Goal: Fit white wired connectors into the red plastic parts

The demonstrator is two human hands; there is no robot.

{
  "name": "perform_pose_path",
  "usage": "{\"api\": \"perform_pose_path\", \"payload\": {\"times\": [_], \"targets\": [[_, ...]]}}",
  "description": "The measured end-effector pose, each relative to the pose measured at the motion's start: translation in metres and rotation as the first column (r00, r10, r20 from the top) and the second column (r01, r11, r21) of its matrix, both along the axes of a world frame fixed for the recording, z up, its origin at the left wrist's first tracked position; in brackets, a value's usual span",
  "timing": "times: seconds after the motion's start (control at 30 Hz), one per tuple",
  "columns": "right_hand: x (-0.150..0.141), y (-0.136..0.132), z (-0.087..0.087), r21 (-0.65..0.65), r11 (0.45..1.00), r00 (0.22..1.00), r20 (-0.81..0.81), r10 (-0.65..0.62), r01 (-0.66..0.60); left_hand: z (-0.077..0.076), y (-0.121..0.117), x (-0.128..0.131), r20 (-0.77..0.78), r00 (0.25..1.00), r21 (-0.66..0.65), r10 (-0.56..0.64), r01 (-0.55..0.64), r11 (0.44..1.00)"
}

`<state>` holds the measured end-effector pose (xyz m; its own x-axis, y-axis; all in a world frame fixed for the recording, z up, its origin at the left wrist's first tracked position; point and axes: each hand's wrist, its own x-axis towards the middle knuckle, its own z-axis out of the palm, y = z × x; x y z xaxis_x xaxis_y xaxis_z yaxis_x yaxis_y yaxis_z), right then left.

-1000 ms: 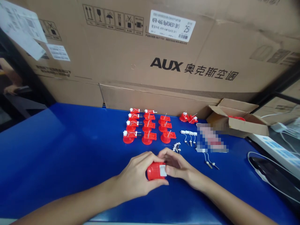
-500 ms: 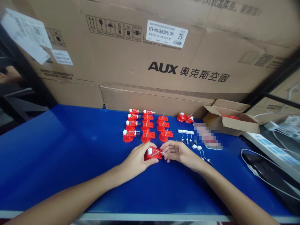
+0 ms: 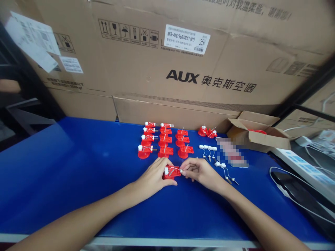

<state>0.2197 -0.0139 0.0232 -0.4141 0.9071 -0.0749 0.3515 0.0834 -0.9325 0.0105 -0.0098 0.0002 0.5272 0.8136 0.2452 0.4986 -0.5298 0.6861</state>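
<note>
My left hand [image 3: 154, 176] is closed around a red plastic part [image 3: 176, 171], with the thumb at its near side. On the part's left end sits a small white connector [image 3: 166, 170], from which a thin white wire runs to the right. My right hand [image 3: 200, 171] pinches the far end of this wire at the red part's right edge, thumb and forefinger together. Just beyond the hands stand several similar red parts [image 3: 165, 151] in rows. The leftmost ones carry white connectors and wires.
Loose white connectors [image 3: 208, 147] with short wires lie right of the rows. Behind them stand two more red pieces [image 3: 202, 131]. At the right are an open cardboard box [image 3: 258, 141], a power strip [image 3: 300, 165] and a black device [image 3: 295, 188]. A large carton [image 3: 141, 76] walls the back.
My right fingers have closed more tightly on the wire's end at the red part's edge. The left hand keeps its hold, and the view has shifted slightly.
</note>
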Motion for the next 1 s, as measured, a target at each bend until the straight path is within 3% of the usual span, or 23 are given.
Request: {"api": "perform_pose_path", "payload": {"times": [0.23, 0.53, 0.63, 0.77, 1.0], "targets": [[-0.001, -0.003, 0.000, 0.111, 0.993, 0.999, 0.030, 0.026, -0.029, -0.006, 0.002, -0.001, 0.031, 0.999, 0.010, -0.008, 0.008, 1.000], [-0.004, -0.005, 0.005, 0.191, 0.980, 0.992, 0.118, 0.034, -0.056, 0.002, 0.001, 0.000, 0.023, 1.000, -0.021, -0.011, 0.011, 1.000], [-0.004, -0.006, 0.006, 0.327, 0.940, 0.978, 0.205, 0.030, -0.097, 0.002, 0.001, -0.001, 0.021, 1.000, -0.026, -0.014, 0.015, 1.000], [-0.003, -0.009, 0.005, 0.521, 0.837, 0.954, 0.299, 0.003, -0.166, -0.002, 0.002, -0.001, 0.028, 0.999, -0.026, -0.015, 0.016, 1.000], [-0.005, -0.011, 0.003, 0.574, 0.791, 0.933, 0.360, -0.012, -0.212, -0.002, 0.002, 0.000, 0.037, 0.999, -0.026, -0.008, 0.009, 1.000]]}}
